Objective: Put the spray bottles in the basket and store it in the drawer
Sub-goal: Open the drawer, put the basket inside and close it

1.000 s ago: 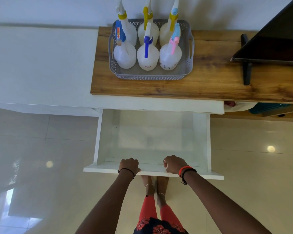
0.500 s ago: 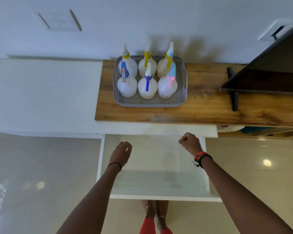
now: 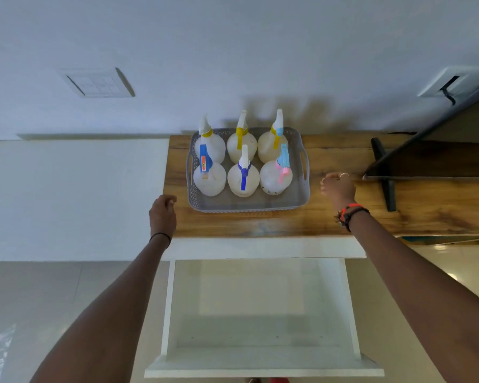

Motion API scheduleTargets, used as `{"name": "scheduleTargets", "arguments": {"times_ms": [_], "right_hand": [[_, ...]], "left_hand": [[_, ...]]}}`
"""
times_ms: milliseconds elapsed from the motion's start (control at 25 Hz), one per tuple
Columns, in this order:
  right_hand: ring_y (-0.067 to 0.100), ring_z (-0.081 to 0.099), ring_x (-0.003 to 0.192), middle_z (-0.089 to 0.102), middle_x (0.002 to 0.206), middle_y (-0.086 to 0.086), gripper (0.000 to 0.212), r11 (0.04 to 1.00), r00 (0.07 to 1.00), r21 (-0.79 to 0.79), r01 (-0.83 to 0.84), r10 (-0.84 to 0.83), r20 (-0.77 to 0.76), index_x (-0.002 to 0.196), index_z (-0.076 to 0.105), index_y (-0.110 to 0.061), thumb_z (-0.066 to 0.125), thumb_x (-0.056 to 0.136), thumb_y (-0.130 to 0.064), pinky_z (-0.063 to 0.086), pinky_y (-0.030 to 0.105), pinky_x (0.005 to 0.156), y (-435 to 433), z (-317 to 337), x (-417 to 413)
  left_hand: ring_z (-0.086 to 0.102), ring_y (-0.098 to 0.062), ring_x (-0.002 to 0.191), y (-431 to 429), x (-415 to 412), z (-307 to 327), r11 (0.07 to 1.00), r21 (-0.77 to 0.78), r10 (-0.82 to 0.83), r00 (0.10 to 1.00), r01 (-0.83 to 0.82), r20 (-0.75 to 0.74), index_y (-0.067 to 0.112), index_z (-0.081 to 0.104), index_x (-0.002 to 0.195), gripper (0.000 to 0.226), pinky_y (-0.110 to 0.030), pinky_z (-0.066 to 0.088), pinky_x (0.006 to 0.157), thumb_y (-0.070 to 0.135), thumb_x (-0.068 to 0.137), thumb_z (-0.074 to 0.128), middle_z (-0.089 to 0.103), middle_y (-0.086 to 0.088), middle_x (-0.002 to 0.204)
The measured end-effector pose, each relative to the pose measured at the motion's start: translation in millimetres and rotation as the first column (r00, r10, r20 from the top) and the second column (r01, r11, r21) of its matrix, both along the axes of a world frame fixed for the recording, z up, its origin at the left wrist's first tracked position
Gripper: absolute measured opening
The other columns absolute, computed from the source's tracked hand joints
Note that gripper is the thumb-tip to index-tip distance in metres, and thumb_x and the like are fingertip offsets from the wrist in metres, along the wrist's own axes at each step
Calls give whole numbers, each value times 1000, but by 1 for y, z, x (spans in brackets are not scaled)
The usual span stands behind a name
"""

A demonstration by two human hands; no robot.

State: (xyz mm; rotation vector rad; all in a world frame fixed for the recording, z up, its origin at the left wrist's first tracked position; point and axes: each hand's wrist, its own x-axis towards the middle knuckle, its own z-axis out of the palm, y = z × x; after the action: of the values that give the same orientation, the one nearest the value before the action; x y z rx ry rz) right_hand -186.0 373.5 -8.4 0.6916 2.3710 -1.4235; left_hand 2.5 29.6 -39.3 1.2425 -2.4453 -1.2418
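Six spray bottles point(image 3: 243, 172) stand upright in the grey basket point(image 3: 249, 207) on the wooden countertop point(image 3: 329, 217). Her left hand point(image 3: 162, 214) hovers just left of the basket, fingers loosely curled, holding nothing; her right hand point(image 3: 338, 187) hovers just right of it, likewise empty. Below both wrists the white drawer point(image 3: 260, 313) stands pulled open.

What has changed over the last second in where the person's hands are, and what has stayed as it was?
Both hands let go of the white drawer front and rose to the wooden counter: the left hand beside the grey plastic basket, the right hand near its right handle. Neither touches it yet. The drawer stays open, and the six white spray bottles stay upright in the basket.
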Motion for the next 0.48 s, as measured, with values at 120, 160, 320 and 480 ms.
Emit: {"name": "scheduleTargets", "arguments": {"times_ms": [120,160,320,480], "right_hand": [[24,54,95,58,107,15,5,998,1000,56,-15,16,-3,92,52,-14,48,91,-11,47,43,99,-12,-3,-29],[26,56,101,60,114,17,12,999,1000,54,-3,4,-15,101,55,-11,49,91,-12,47,41,99,-16,-5,-37],[34,53,121,57,111,15,28,996,998,83,-29,24,60,114,59,0,47,94,-14,42,33,89,-29,-15,-69],[33,59,100,63,107,19,35,986,981,70,-148,138,138,114,61,6,48,91,-16,48,38,83,-36,-27,-88]], "left_hand": [[58,-30,110,-14,-31,1,989,54,142,989,-139,-49,2,63,109,29,-26,40,90,0,93,39,66,-17,116],[58,-29,111,-18,-43,1,982,77,178,983,-174,-48,3,64,111,29,-25,40,90,1,93,40,66,-17,116],[55,-24,96,-29,-85,-8,955,222,192,981,-195,35,0,64,103,31,-34,43,88,23,96,45,62,-15,100],[48,-21,80,-26,-116,-13,922,374,76,993,-102,85,8,60,86,38,-35,41,76,40,97,43,54,-12,85]]}}
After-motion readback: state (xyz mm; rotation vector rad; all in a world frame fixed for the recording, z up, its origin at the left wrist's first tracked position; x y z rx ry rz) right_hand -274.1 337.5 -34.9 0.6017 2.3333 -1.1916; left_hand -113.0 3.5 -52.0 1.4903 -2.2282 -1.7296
